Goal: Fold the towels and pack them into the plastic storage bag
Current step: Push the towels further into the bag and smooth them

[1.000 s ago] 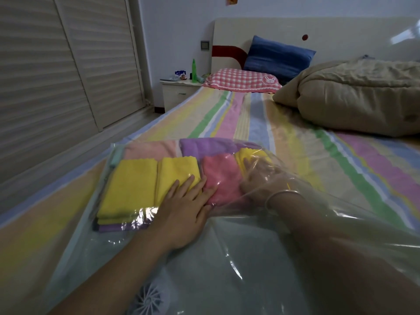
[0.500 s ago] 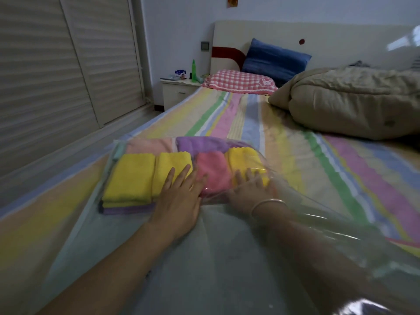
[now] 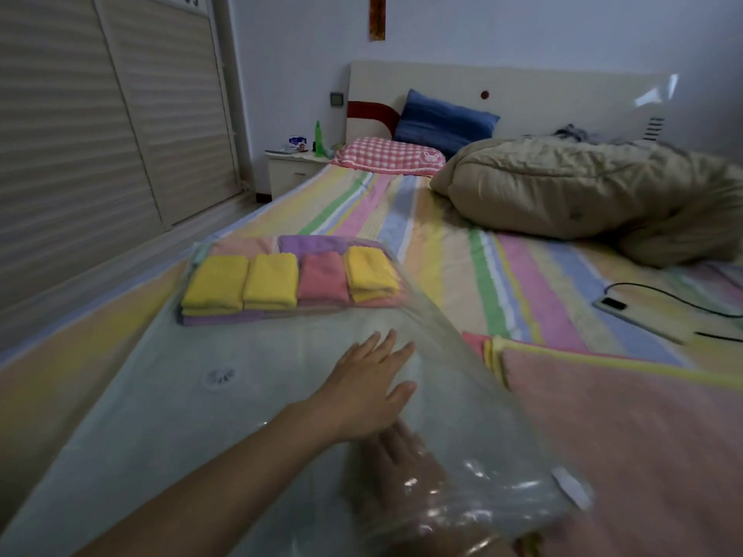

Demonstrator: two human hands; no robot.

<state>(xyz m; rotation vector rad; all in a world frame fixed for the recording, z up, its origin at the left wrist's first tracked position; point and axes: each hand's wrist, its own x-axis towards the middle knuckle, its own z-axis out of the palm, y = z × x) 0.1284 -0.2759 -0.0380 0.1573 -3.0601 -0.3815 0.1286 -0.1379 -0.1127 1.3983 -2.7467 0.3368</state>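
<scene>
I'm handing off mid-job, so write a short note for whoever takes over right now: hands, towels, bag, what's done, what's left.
Left hand: open, flat on top of the plastic storage bag.
Right hand: inside the bag near its mouth, seen through the plastic, fingers look straight, holding nothing.
Done: folded towels are packed in rows at the bag's far end.
Left: unfolded towels lie flat on the bed right of the bag; fold and pack them. The bag is unsealed.

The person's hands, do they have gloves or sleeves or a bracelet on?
No gloves. The left hand and its forearm are bare, with no sleeve in view. The right hand has a thin shiny bangle round its wrist.
</scene>
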